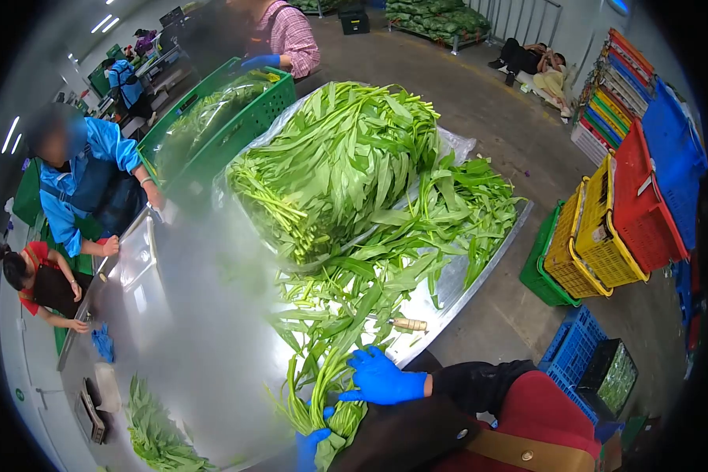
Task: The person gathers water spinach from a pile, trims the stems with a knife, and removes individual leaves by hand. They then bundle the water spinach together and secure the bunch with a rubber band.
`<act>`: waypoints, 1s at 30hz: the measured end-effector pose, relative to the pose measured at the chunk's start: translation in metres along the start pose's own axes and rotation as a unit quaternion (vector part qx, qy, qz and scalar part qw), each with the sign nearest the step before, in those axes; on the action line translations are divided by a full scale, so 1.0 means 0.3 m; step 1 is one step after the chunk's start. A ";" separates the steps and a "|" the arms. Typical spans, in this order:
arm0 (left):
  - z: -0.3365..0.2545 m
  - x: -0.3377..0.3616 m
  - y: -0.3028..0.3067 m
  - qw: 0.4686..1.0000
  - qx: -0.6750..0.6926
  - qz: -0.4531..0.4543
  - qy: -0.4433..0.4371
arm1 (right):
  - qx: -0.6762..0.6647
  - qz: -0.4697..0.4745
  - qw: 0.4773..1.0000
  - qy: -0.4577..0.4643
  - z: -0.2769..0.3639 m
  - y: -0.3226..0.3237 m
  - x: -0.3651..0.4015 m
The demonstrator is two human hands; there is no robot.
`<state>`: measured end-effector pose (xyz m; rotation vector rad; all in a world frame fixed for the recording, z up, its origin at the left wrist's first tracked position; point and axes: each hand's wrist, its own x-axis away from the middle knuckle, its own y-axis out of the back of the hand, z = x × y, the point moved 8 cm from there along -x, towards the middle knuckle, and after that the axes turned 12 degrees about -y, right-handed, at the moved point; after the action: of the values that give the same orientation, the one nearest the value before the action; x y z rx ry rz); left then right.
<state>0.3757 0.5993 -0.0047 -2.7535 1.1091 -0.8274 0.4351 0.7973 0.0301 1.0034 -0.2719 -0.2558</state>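
Leafy green heap on flat silver metal table, long green plastic basket behind, boxy yellow plastic crates right

One bunch, two nearest gloved hands, one wooden handle, two yellow crates.

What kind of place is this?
Probably a vegetable packing room: leafy greens are heaped on a metal table, a green crate holds more greens, and coloured crates stand stacked on the floor.

Left hand, right hand — both at leafy greens.
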 end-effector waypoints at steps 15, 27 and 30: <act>0.007 0.049 -0.050 0.997 0.040 -0.051 0.042 | -0.075 -0.128 0.989 0.025 -0.001 0.082 0.005; 0.001 0.059 -0.081 0.989 0.139 -0.049 0.010 | -0.149 -0.077 0.986 -0.001 -0.018 0.013 -0.035; -0.065 0.051 -0.117 0.991 0.132 -0.032 0.004 | -0.186 -0.154 0.970 0.026 -0.002 0.075 -0.029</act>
<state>0.3971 0.6177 0.0276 -2.5791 0.8470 -0.9200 0.4291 0.8121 0.0483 0.6742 -0.0142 -0.5405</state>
